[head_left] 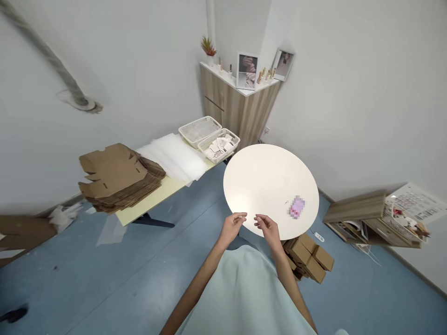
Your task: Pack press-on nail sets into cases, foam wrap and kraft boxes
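Note:
My left hand (232, 227) is raised at the near edge of the round white table (268, 167), its fingers loosely bent and pointing inward. Facing it across a small gap is my right hand (268, 229), with thumb and fingers slightly apart. I see nothing held in either hand. On the tabletop, just beyond my right hand, lies a small purple and pink item (296, 207), blurred into blocks so that its kind is hidden. A tiny dark bit (287, 202) lies beside it.
Left, a pale yellow table (150, 200) bears flat cardboard boxes (118, 174), white foam sheets (174, 156) and two white baskets (199, 130) (219, 145). Folded brown boxes (309, 258) are stacked on the floor at right. A wooden cabinet (239, 109) fills the corner; a shelf unit (373, 218) stands right.

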A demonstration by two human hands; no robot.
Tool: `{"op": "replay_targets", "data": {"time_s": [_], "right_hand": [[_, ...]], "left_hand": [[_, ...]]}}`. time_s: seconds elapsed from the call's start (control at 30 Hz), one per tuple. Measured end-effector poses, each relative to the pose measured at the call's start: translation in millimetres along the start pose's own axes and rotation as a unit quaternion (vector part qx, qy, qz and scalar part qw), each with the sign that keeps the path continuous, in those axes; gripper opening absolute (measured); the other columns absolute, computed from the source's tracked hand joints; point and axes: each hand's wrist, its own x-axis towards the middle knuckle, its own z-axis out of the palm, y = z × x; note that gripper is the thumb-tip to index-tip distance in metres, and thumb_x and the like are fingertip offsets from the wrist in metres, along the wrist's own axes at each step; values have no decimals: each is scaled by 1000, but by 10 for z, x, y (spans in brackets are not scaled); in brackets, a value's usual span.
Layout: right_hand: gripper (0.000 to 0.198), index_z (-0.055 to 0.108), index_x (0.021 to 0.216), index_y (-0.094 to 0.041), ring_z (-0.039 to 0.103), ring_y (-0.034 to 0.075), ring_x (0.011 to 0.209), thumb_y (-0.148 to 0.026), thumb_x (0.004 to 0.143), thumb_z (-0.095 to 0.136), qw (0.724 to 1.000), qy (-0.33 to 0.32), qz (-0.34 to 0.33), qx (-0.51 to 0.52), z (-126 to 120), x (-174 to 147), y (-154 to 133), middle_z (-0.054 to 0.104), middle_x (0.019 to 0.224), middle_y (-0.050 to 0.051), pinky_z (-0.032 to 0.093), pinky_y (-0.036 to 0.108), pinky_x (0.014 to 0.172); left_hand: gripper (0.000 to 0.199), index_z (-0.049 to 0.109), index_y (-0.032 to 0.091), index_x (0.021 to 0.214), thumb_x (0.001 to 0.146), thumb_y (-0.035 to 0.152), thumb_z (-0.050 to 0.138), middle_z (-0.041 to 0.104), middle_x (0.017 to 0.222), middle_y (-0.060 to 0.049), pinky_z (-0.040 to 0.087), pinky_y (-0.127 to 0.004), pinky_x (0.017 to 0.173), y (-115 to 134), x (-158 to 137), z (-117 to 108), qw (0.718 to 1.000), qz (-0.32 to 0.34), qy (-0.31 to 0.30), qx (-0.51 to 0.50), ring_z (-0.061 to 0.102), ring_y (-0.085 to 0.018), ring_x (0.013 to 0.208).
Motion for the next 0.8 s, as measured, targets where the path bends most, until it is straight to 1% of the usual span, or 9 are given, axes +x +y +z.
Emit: {"op": "replay_targets", "data": {"time_s": [0.13, 0.23, 0.43, 0.53, 0.6, 0.67, 0.8], "right_hand": [[53, 82, 108, -23, 78, 27, 89, -70, 84, 78, 999, -40, -13, -11, 454, 282, -208, 82, 108, 12, 63, 43, 88], [52, 82, 106, -24, 79, 27, 88, -70, 84, 78, 998, -57, -20, -2, 782, 586, -309, 82, 105, 12, 63, 44, 87], [51, 82, 106, -23, 78, 28, 88, -70, 84, 78, 996, -85, -12, 15, 1422, 1338, -495, 83, 105, 11, 62, 45, 89], [51, 81, 110, -23, 78, 29, 91, -68, 88, 75, 996, -89, -8, 21, 1675, 1676, -626, 83, 107, 11, 61, 45, 92], [51, 81, 112, -23, 78, 29, 92, -68, 89, 75, 996, -89, -2, 25, 1803, 1849, -713, 83, 107, 11, 61, 45, 92], [50, 81, 112, -24, 79, 28, 92, -67, 89, 74, 996, -84, 3, 25, 1896, 1971, -790, 83, 107, 10, 61, 44, 92], [48, 82, 112, -24, 78, 28, 91, -66, 92, 73, 998, -55, 10, 21, 1990, 2078, -902, 83, 108, 10, 62, 43, 89]], "left_hand": [[31, 81, 25, 113, 93, 42, 63, 79, 129, -11, 59, -39, 109, 122, 172, -405, 1000, 5, 27, -4, 78, -25, 116], [33, 81, 26, 114, 94, 45, 63, 79, 128, -10, 60, -39, 109, 256, 363, -771, 998, 11, 55, 9, 78, -25, 115], [39, 80, 26, 116, 94, 53, 61, 78, 127, -11, 62, -38, 105, 568, 899, -1572, 991, 6, 105, 77, 78, -26, 114], [38, 80, 28, 114, 94, 53, 61, 78, 126, -10, 62, -38, 105, 704, 1208, -1906, 987, 1, 121, 101, 78, -25, 112], [36, 80, 28, 113, 92, 52, 62, 77, 126, -9, 62, -38, 105, 782, 1411, -2067, 987, -10, 124, 104, 78, -25, 111], [35, 80, 28, 112, 91, 51, 64, 77, 127, -9, 62, -37, 104, 851, 1606, -2177, 988, -26, 118, 99, 78, -25, 112], [37, 79, 26, 117, 92, 48, 65, 79, 126, -9, 61, -39, 105, 953, 2023, -2315, 990, -55, 77, 101, 78, -27, 115]]}}
